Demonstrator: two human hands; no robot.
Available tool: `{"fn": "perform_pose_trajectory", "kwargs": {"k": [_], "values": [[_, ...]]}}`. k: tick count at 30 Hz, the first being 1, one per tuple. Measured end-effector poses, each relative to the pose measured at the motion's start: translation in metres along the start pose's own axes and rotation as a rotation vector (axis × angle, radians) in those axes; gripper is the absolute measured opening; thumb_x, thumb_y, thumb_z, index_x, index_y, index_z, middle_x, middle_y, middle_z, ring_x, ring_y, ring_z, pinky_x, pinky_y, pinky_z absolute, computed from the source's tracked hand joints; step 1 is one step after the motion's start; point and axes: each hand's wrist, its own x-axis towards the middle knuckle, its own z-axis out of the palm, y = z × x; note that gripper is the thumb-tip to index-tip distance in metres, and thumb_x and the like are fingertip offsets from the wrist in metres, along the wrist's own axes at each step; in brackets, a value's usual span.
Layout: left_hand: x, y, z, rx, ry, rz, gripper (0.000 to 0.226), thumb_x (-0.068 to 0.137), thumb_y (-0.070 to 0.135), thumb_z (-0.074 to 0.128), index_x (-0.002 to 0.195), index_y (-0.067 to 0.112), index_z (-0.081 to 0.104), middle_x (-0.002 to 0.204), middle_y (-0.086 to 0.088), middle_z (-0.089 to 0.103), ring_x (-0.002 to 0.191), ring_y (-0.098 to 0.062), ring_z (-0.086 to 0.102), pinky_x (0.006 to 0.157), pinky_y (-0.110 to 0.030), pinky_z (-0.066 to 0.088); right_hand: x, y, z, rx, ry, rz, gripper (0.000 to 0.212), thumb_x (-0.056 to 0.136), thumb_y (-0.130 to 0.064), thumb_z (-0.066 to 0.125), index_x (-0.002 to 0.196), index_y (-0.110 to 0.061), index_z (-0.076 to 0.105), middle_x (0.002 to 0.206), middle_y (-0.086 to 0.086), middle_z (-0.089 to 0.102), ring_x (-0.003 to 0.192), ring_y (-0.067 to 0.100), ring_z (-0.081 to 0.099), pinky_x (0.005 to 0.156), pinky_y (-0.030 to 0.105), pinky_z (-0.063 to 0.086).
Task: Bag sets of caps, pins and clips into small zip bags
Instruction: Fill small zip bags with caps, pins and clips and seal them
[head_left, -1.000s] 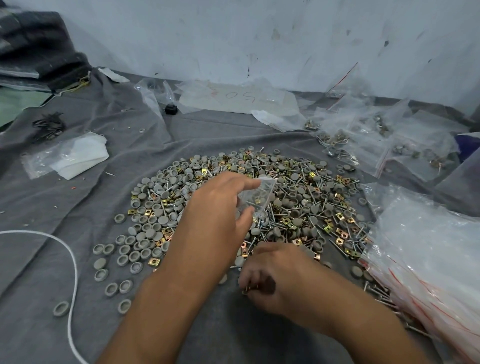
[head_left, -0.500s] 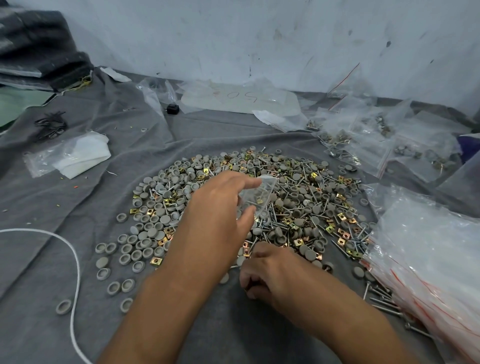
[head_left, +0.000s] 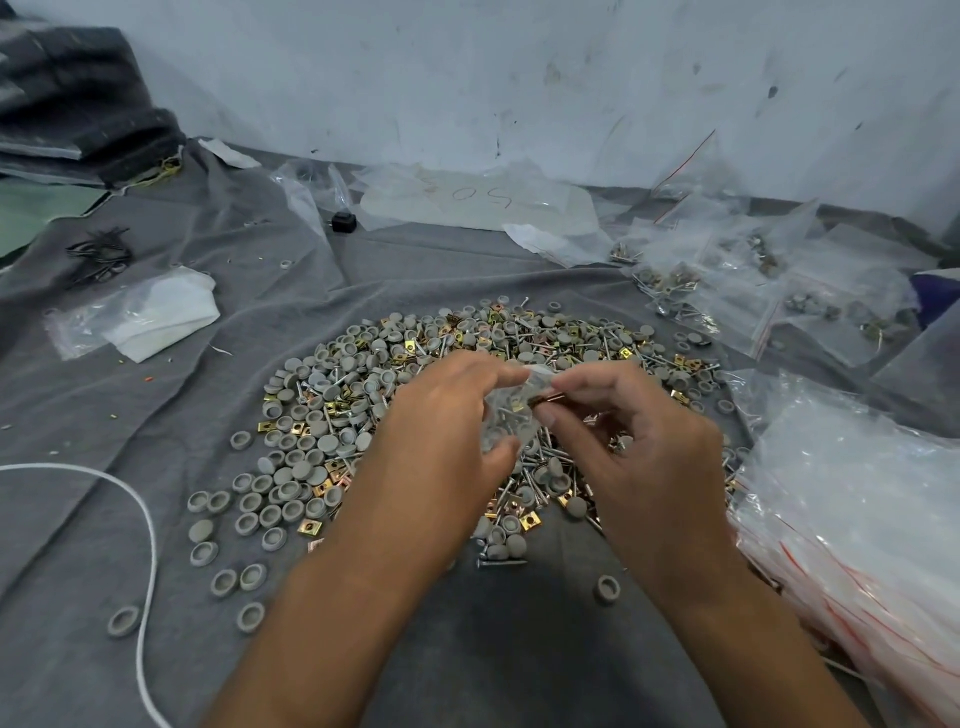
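Bag pinched in left hand, above pile; clip pinched by right hand at bag mouth.

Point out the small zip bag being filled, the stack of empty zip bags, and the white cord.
small zip bag (head_left: 506, 415): head view, clear middle held between both hands.
stack of empty zip bags (head_left: 857, 519): head view, top sheet.
white cord (head_left: 148, 525): head view, curved stretch at left.

Right hand has risen from the cloth to the small bag held by left hand, pinching a clip at its mouth.
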Motion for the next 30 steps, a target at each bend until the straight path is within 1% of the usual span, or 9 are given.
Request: {"fn": "perform_pose_trajectory", "kwargs": {"k": [4, 8, 13, 17, 19, 21, 23, 26, 30], "values": [[0.001, -0.001, 0.001, -0.009, 0.005, 0.001, 0.051, 0.077, 0.023, 0.083, 0.125, 0.031, 0.064, 0.114, 0.021, 0.060, 0.088, 0.006, 0.048, 0.083, 0.001, 0.034, 0.000, 0.001, 0.003, -0.060, 0.021, -0.039, 0.019, 0.088, -0.016, 0.078, 0.107, -0.021, 0.074, 0.098, -0.016, 0.070, 0.092, -0.004, 0.066, 0.075, 0.008, 0.048], [0.000, -0.001, 0.002, -0.001, 0.007, -0.015, 0.053, 0.077, 0.026, 0.083, 0.125, 0.035, 0.062, 0.115, 0.024, 0.057, 0.089, 0.007, 0.050, 0.079, -0.001, 0.036, 0.000, 0.001, 0.004, -0.103, 0.041, -0.085, 0.022, 0.090, -0.015, 0.076, 0.112, -0.018, 0.073, 0.101, -0.009, 0.068, 0.096, 0.000, 0.064, 0.081, 0.007, 0.043], [0.001, -0.002, 0.003, -0.014, 0.010, -0.010, 0.048, 0.079, 0.028, 0.081, 0.123, 0.035, 0.063, 0.113, 0.025, 0.058, 0.090, 0.015, 0.048, 0.081, 0.002, 0.033, -0.002, 0.002, 0.007, -0.171, 0.008, -0.101, 0.023, 0.088, -0.022, 0.078, 0.110, -0.021, 0.071, 0.102, -0.023, 0.061, 0.097, -0.006, 0.055, 0.085, 0.003, 0.036], [0.000, -0.003, 0.002, -0.001, 0.018, -0.017, 0.051, 0.077, 0.026, 0.082, 0.124, 0.034, 0.063, 0.110, 0.025, 0.056, 0.088, 0.013, 0.049, 0.079, -0.001, 0.036, 0.001, 0.004, 0.004, -0.150, 0.024, -0.072, 0.008, 0.091, -0.022, 0.073, 0.096, -0.024, 0.068, 0.091, -0.026, 0.055, 0.085, -0.009, 0.053, 0.075, 0.003, 0.036], [0.000, -0.003, 0.001, 0.013, 0.021, -0.020, 0.053, 0.077, 0.025, 0.083, 0.125, 0.033, 0.063, 0.111, 0.025, 0.056, 0.088, 0.009, 0.050, 0.080, -0.002, 0.036, 0.000, 0.009, -0.001, -0.153, -0.079, 0.015, 0.012, 0.089, -0.024, 0.076, 0.090, -0.030, 0.066, 0.086, -0.023, 0.061, 0.081, -0.004, 0.058, 0.071, 0.005, 0.039], [0.001, -0.004, 0.001, 0.021, 0.023, -0.027, 0.054, 0.077, 0.024, 0.082, 0.126, 0.034, 0.062, 0.112, 0.024, 0.057, 0.091, 0.007, 0.051, 0.082, -0.003, 0.036, -0.002, 0.015, -0.005, -0.178, -0.298, 0.160, 0.016, 0.086, -0.028, 0.079, 0.086, -0.036, 0.065, 0.081, -0.022, 0.064, 0.078, -0.001, 0.061, 0.068, 0.011, 0.045], [0.001, -0.004, 0.001, 0.022, 0.023, -0.026, 0.054, 0.077, 0.024, 0.082, 0.126, 0.034, 0.062, 0.113, 0.023, 0.058, 0.092, 0.006, 0.051, 0.082, -0.003, 0.036, -0.006, 0.020, -0.006, -0.246, -0.482, 0.235, 0.015, 0.085, -0.034, 0.079, 0.087, -0.038, 0.065, 0.081, -0.023, 0.065, 0.077, -0.002, 0.062, 0.069, 0.023, 0.052], [0.002, -0.004, 0.001, 0.024, 0.023, -0.029, 0.055, 0.077, 0.024, 0.082, 0.127, 0.035, 0.061, 0.114, 0.023, 0.059, 0.089, 0.007, 0.051, 0.080, 0.000, 0.036, -0.008, 0.022, -0.005, -0.374, -0.679, 0.225, 0.016, 0.089, -0.033, 0.075, 0.096, -0.042, 0.063, 0.091, -0.024, 0.063, 0.083, -0.002, 0.060, 0.078, 0.032, 0.055], [0.001, -0.004, -0.001, 0.013, 0.016, -0.027, 0.055, 0.078, 0.023, 0.082, 0.127, 0.034, 0.062, 0.111, 0.024, 0.056, 0.087, 0.014, 0.050, 0.082, 0.005, 0.034, -0.010, 0.025, 0.000, -0.456, -0.806, 0.168, 0.030, 0.093, -0.032, 0.071, 0.118, -0.045, 0.064, 0.110, -0.023, 0.056, 0.100, 0.002, 0.057, 0.085, 0.029, 0.051]]}}
